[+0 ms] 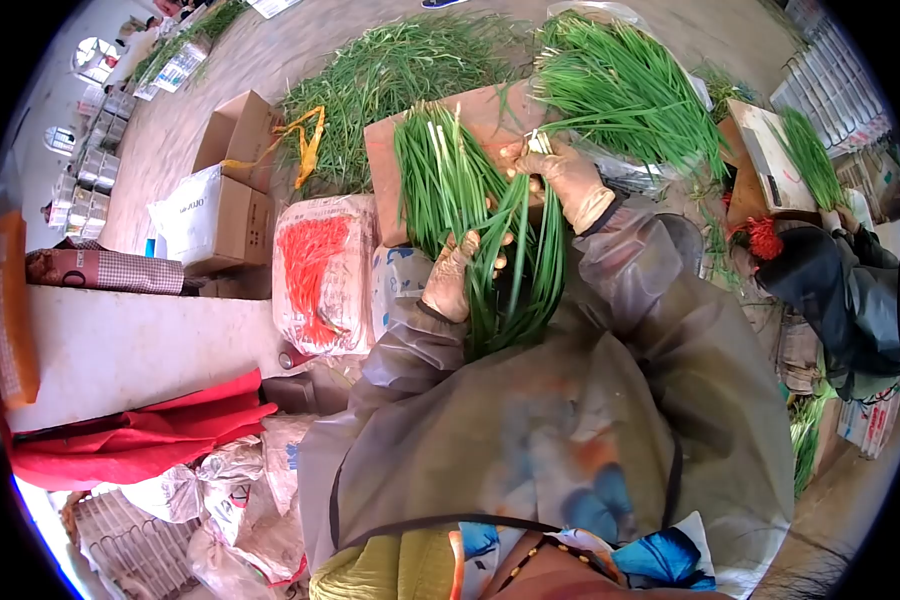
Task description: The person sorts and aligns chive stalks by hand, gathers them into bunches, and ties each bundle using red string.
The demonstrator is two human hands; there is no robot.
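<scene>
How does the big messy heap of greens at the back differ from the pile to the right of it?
The heap is tangled, its blades pointing many ways; the pile lies mostly aligned. The heap looks duller, the pile brighter green. Plastic shows at the pile's edge, none around the heap. Both are long, thin leaves.

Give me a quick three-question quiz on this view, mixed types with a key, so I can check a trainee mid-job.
1. True or false: the right hand grips the held green stalks near their pale ends.
2. What lies on the wrapped pack? A) a knife; B) red strands; C) a blue bottle.
3. Fill in: the open cardboard box stands to the person's ____.

Key: 1 true; 2 B; 3 left.
</scene>
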